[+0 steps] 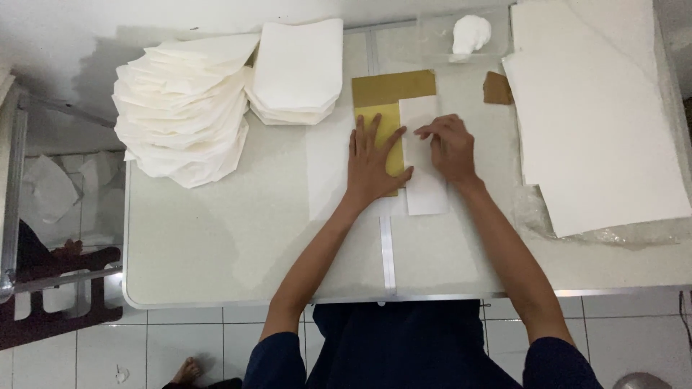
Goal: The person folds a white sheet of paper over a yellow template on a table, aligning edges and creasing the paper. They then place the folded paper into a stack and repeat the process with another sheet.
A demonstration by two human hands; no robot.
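The bench [216, 252] has free room in front, toward its near edge. At the middle lies a brown card [393, 90] under a thin white paper [425, 180]. The left hand [371, 162] lies flat and open on the card. The right hand [450, 144] presses the paper's fold with bent fingers. Folded bags [180, 108] are stacked left, and big sheets [598, 122] lie at the right.

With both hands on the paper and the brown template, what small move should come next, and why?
Probably the right hand should slide down the folded white flap, pressing the crease flat. The flap already lies over the brown template, the left hand holds the template flat, and the right fingertips sit only near the flap's upper edge, so the lower part looks unpressed.
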